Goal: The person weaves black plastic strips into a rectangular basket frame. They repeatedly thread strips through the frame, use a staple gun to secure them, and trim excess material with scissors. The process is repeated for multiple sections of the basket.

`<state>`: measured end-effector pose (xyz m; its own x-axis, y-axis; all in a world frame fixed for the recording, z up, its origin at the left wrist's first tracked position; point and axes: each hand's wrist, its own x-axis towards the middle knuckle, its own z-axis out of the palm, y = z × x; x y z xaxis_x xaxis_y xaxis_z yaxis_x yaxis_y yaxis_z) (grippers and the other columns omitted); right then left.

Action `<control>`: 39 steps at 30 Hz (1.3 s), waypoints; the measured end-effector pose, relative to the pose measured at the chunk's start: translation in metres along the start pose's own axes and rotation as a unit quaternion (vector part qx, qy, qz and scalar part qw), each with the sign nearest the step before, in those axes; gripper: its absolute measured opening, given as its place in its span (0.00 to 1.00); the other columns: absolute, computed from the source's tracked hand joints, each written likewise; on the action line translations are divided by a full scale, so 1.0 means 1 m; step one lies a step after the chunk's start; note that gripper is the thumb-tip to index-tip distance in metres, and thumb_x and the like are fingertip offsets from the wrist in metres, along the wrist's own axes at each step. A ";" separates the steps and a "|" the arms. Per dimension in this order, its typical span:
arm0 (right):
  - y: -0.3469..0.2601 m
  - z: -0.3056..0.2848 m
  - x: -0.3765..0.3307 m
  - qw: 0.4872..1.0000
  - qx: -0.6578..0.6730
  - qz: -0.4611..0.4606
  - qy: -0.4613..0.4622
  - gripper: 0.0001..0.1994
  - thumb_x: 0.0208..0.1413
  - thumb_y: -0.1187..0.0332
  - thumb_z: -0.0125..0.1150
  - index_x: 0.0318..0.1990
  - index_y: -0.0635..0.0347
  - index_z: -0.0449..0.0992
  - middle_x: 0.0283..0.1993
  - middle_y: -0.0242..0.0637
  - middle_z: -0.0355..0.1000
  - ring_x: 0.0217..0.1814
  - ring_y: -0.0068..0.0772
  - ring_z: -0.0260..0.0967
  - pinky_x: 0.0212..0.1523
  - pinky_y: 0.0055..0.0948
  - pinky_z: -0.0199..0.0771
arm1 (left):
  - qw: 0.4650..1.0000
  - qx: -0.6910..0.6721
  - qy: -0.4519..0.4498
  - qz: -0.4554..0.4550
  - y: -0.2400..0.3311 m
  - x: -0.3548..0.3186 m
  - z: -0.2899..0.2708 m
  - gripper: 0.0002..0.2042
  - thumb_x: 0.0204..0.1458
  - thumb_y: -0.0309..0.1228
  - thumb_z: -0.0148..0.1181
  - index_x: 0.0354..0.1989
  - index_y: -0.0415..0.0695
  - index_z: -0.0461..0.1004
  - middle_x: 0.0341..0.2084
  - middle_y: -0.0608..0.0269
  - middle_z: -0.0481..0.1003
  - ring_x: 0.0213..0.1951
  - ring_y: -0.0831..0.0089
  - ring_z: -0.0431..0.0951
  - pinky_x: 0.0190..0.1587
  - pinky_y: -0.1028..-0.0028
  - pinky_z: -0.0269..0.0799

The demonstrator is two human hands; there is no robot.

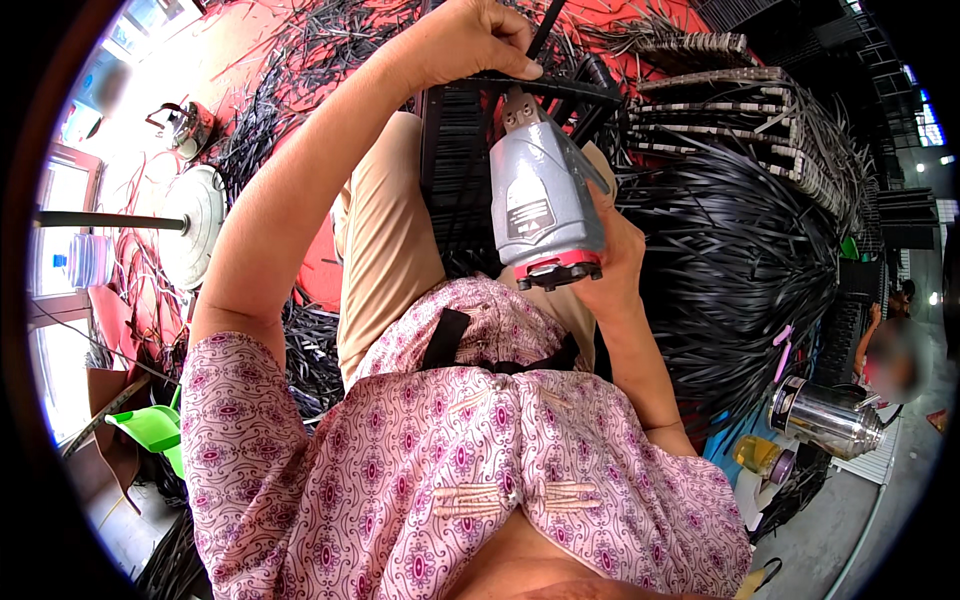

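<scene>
In my right hand (618, 250) is a grey air stapler (540, 185) with a red and black end cap, my fingers wrapped round its far side. Its metal nose reaches the black woven frame (575, 92) between my knees. My left hand (470, 42) is closed at the top edge of that frame. A flat black strip (544, 28) rises beside its thumb, pinched there as far as I can see. Some of the left fingers and the stapler's handle are hidden.
Loose black strips (740, 260) lie heaped to my right, below woven racks (720, 100). A steel flask (825, 415) and a jar (762, 457) stand lower right. To the left are a kettle (188, 128), a fan base (195, 228) and a green dustpan (150, 428). Another person sits far right.
</scene>
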<state>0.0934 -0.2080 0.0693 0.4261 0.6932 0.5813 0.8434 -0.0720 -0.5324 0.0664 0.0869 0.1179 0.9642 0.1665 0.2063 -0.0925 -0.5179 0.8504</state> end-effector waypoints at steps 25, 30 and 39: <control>-0.005 -0.012 -0.010 0.973 0.156 0.169 0.001 0.29 0.44 0.75 0.73 0.58 0.62 0.77 0.47 0.46 0.83 0.48 0.33 0.83 0.51 0.32 0.81 | 1.000 0.003 0.010 -0.001 0.002 -0.006 0.003 0.14 0.53 0.31 0.71 0.21 0.43 0.71 0.18 0.79 0.62 0.25 0.88 0.60 0.29 0.78 0.56; 0.012 -0.070 -0.015 0.942 0.133 0.284 0.117 0.17 0.46 0.76 0.76 0.43 0.66 0.77 0.34 0.33 0.76 0.30 0.22 0.73 0.36 0.24 0.75 | 0.997 0.071 0.005 0.033 0.015 -0.004 0.004 0.17 0.54 0.34 0.70 0.23 0.42 0.67 0.19 0.75 0.59 0.26 0.83 0.58 0.30 0.74 0.54; 0.094 -0.232 -0.023 0.888 0.188 0.303 0.289 0.37 0.52 0.77 0.62 0.72 0.63 0.57 0.41 0.38 0.74 0.38 0.30 0.74 0.42 0.31 0.76 | 0.983 0.175 0.036 0.041 0.039 -0.023 0.009 0.17 0.44 0.30 0.72 0.27 0.40 0.65 0.21 0.65 0.62 0.28 0.73 0.63 0.32 0.71 0.63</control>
<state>0.2392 -0.3966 0.1483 0.9533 0.1167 0.2785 0.2790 0.0125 -0.9602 0.0431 0.0554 0.1425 0.9358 0.1639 0.3122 -0.0670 -0.7868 0.6136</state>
